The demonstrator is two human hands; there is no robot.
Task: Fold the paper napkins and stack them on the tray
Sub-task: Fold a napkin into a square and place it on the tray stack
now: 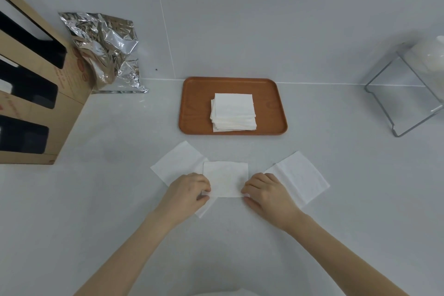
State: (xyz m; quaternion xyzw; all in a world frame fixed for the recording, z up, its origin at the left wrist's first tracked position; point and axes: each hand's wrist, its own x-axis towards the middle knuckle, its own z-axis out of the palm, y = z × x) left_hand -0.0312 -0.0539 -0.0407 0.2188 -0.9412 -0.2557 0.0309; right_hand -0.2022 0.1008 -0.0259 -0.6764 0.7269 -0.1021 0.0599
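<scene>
A brown wooden tray (197, 106) lies at the back of the white counter with a stack of folded white napkins (233, 112) on it. In front of the tray a small folded napkin (225, 178) lies flat. My left hand (188, 190) pinches its lower left corner and my right hand (265, 191) pinches its lower right corner. An unfolded napkin (179, 163) lies at the left, partly under my left hand and under the folded one. Another unfolded napkin (300, 176) lies at the right, beside my right hand.
A cardboard box (36, 94) with dark cut-outs stands at the left edge, and a crumpled foil bag (108, 53) leans on the wall beside it. At the right stands a clear acrylic holder (408, 94) with a white object on top.
</scene>
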